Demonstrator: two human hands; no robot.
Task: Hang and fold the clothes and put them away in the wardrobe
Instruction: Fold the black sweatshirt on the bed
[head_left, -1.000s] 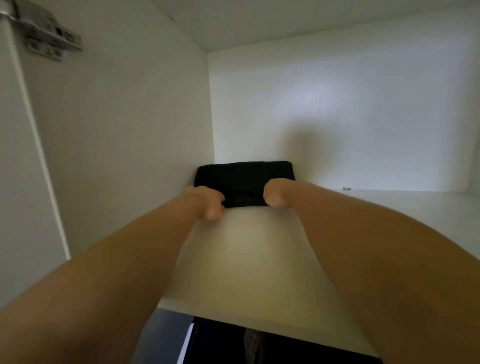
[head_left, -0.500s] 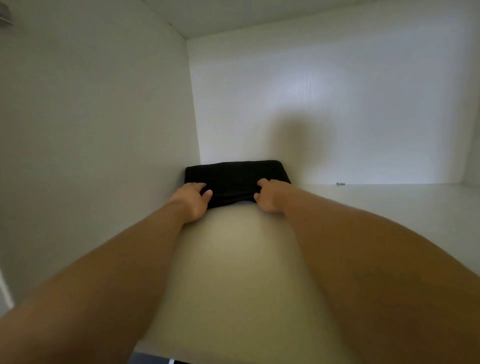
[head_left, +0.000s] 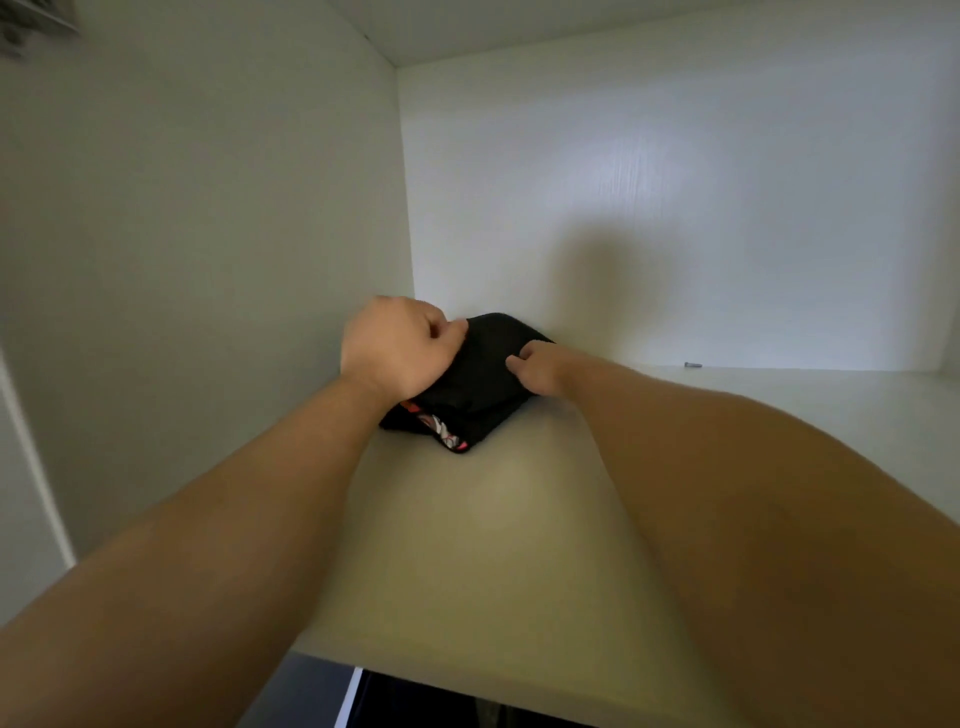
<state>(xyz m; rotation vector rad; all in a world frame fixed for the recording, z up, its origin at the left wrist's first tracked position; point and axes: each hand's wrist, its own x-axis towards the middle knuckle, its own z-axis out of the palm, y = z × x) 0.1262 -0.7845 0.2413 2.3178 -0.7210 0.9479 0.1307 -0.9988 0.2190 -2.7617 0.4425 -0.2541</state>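
A folded black garment (head_left: 475, 379) with a red and white print showing at its near edge lies on the white wardrobe shelf (head_left: 493, 545), in the back left corner. My left hand (head_left: 400, 348) grips the garment's left side with curled fingers and lifts it, so the bundle tilts. My right hand (head_left: 535, 366) holds the right side, its fingers curled into the cloth. The garment's far end is hidden behind my hands.
The wardrobe's left wall (head_left: 208, 260) stands close beside the garment and the back wall (head_left: 675, 208) just behind it. A small screw or peg (head_left: 692, 365) lies on the shelf at the back right. A door hinge (head_left: 31, 26) shows at the top left.
The garment lay flat with both hands at its near edge. Now my left hand has risen and gripped its left side, tilting the bundle and exposing the printed layer.
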